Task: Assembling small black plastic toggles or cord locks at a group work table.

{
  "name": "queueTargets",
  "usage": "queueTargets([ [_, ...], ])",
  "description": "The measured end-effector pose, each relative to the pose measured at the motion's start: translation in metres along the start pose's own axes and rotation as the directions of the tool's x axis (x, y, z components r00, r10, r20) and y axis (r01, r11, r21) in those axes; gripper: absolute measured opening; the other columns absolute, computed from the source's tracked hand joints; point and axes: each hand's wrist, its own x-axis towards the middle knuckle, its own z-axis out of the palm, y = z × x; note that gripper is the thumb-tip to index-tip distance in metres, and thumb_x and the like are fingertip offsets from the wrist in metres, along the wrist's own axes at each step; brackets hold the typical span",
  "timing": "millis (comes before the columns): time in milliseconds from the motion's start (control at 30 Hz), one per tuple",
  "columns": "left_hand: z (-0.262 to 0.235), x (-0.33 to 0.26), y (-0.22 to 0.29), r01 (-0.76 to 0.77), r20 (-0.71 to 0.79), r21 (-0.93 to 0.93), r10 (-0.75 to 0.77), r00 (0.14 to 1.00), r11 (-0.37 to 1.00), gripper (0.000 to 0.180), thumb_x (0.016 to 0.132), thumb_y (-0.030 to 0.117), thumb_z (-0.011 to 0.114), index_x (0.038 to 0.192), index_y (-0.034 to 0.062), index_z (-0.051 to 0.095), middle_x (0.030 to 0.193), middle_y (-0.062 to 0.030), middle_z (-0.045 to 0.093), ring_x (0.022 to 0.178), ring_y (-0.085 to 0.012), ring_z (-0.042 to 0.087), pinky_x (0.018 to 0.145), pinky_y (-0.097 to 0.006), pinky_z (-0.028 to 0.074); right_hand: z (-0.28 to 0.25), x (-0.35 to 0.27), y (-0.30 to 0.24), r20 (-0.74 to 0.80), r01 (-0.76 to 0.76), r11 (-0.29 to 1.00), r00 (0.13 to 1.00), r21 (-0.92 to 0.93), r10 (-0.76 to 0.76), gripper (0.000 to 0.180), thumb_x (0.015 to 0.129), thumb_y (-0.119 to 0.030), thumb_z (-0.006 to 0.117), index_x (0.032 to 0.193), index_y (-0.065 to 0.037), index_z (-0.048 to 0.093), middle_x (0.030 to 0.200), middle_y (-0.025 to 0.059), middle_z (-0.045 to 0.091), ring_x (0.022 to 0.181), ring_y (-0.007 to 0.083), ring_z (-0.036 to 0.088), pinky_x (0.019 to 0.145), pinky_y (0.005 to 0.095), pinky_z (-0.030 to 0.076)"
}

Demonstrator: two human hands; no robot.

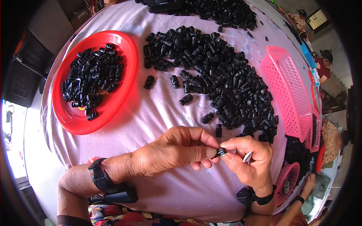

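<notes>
My left hand (177, 150) and my right hand (249, 158) meet over the near edge of a cloth-covered table (151, 116). Between their fingertips they pinch one small black plastic cord lock (221, 152). A small silvery piece (247, 156) rests in the curled fingers of my right hand. Just beyond my hands spreads a big heap of the same black cord locks (222, 79). A red round plate (117, 101) at the left holds several more black cord locks (92, 77). Both wrists wear black straps.
A pink slotted basket (286, 90) lies on its side at the right, a small pink basket (288, 180) below it. Another black pile (222, 11) sits at the far edge. Another person's arm (301, 199) and seated people are at the right.
</notes>
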Motion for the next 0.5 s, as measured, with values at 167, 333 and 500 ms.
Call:
queueTargets([
  [167,-0.001,-0.001,0.001,0.052,0.025,-0.102,-0.05,0.998,0.993,0.025,0.095,0.011,0.058,0.118,0.001,0.056,0.102,-0.0077,0.066,0.089,-0.0105,0.063,0.076,-0.022,0.05,-0.001,-0.001,0.0,0.014,-0.023,0.999,1.0,0.034,0.022,0.018,0.083,0.003,0.067,0.101,0.001,0.065,0.076,0.0057,0.071,0.067,0.0049,0.067,0.056,0.0169,0.049],
  [333,-0.001,-0.003,0.0,0.092,0.037,-0.147,-0.088,0.995,0.985,0.029,0.095,0.01,0.058,0.123,0.0021,0.056,0.103,-0.0074,0.066,0.089,-0.0105,0.063,0.077,-0.022,0.05,0.003,-0.002,0.002,-0.016,-0.011,0.999,1.0,0.033,0.011,0.019,0.083,0.0,0.069,0.101,0.001,0.065,0.077,0.0054,0.071,0.062,0.004,0.064,0.055,0.0169,0.048],
  [500,-0.001,-0.002,-0.003,0.079,-0.01,-0.157,-0.081,0.997,0.984,0.031,0.094,0.01,0.058,0.125,0.0038,0.057,0.101,-0.0029,0.066,0.089,-0.0098,0.063,0.077,-0.022,0.05,0.006,-0.004,-0.008,-0.106,-0.1,0.995,0.989,0.009,0.101,0.02,0.08,-0.003,0.073,0.098,0.0,0.064,0.073,0.0033,0.068,0.057,0.0021,0.06,0.049,0.0167,0.044],
])
